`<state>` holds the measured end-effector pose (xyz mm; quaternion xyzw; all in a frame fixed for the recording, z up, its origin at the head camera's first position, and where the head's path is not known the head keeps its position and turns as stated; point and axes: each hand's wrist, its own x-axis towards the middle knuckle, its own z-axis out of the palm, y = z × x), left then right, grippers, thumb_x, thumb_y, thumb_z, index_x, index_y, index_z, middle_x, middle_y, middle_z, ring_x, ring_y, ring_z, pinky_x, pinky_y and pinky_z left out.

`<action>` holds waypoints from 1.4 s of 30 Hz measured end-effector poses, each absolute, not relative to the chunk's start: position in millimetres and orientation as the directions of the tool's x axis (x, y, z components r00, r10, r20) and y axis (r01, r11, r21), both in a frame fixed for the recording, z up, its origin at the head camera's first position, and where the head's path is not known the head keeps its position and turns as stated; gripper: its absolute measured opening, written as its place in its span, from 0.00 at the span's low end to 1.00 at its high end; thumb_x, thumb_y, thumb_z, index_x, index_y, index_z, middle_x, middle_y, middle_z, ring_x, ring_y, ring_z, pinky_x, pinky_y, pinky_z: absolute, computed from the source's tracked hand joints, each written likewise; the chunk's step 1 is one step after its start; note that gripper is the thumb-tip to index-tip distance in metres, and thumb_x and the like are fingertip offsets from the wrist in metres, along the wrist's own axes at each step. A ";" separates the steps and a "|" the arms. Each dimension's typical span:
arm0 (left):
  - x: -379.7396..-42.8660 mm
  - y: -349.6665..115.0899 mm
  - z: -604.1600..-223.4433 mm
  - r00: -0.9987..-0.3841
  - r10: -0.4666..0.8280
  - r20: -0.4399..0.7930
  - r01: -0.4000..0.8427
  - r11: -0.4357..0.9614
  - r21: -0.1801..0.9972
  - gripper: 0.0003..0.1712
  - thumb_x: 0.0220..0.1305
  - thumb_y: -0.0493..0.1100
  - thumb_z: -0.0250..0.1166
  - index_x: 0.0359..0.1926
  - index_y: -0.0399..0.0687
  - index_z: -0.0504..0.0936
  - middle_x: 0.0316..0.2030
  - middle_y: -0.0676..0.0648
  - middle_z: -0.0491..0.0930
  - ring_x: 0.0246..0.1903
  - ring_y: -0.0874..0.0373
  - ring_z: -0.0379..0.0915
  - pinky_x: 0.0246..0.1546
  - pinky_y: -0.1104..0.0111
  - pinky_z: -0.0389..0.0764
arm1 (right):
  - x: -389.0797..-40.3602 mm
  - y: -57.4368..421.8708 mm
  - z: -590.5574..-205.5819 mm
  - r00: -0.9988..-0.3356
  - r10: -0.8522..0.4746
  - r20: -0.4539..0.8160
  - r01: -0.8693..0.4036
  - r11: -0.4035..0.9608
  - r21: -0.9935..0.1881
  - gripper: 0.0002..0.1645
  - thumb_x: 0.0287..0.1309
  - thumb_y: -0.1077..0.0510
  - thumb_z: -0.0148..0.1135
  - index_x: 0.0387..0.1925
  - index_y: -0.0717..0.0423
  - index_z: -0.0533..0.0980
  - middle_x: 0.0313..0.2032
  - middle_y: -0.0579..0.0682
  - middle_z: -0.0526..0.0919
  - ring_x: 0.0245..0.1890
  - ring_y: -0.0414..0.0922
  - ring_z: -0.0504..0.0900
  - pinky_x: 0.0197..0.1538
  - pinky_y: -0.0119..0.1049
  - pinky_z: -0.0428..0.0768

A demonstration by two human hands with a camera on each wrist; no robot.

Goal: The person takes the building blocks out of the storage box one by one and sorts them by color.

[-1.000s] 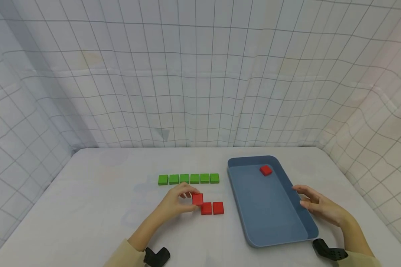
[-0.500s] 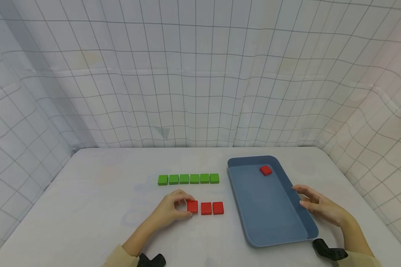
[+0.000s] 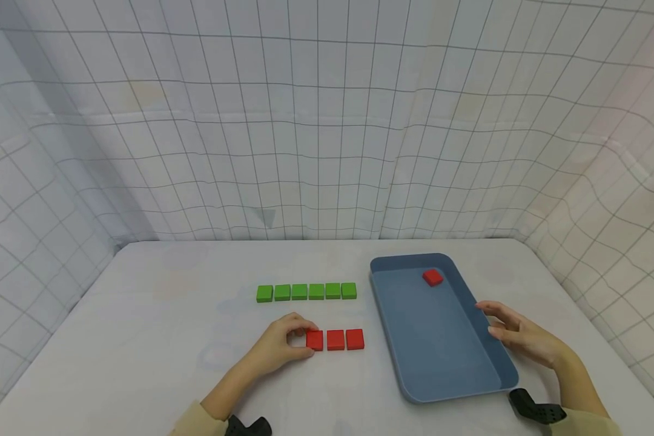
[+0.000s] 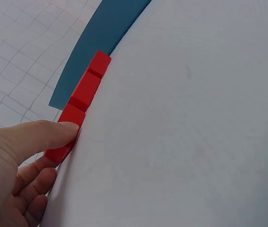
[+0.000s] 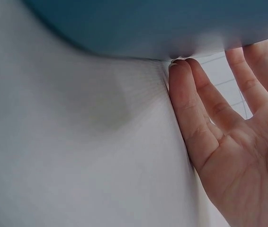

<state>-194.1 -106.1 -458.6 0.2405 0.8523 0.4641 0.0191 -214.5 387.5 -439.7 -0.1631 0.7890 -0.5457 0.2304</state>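
Observation:
My left hand (image 3: pixel 279 344) pinches a red square block (image 3: pixel 315 340) between thumb and fingers, low at the white table. Two more red blocks (image 3: pixel 335 340) sit in line just to its right. The left wrist view shows the thumb on the near side of the pinched block (image 4: pixel 67 118), with the others running off beyond it. On the right, my other hand (image 3: pixel 525 339) has its fingers loosely bent and fingertips at the right side of a blue tray (image 3: pixel 436 387). From the right wrist, those fingertips meet the outer wall of the tray (image 5: pixel 138 28).
A row of several green blocks (image 3: pixel 300 292) lies behind the red ones. One red block (image 3: pixel 433 277) rests inside the tray near its far end. White gridded curtains (image 3: pixel 327 151) stand behind the table and along both sides.
My left hand has brought its red block left and down, from above the neighbouring block to the left end of the red row. The right hand and tray have stayed put.

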 end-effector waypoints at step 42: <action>-216.3 -32.6 -408.3 -0.816 0.501 0.289 0.484 0.318 0.816 0.22 0.55 0.42 0.66 0.53 0.46 0.76 0.47 0.44 0.73 0.44 0.46 0.68 0.41 0.54 0.69 | -213.5 387.4 -438.2 -0.831 -0.523 -0.189 0.002 0.337 -0.942 0.32 0.67 0.62 0.44 0.69 0.54 0.47 0.63 0.37 0.49 0.64 0.70 0.30 0.50 0.19 0.64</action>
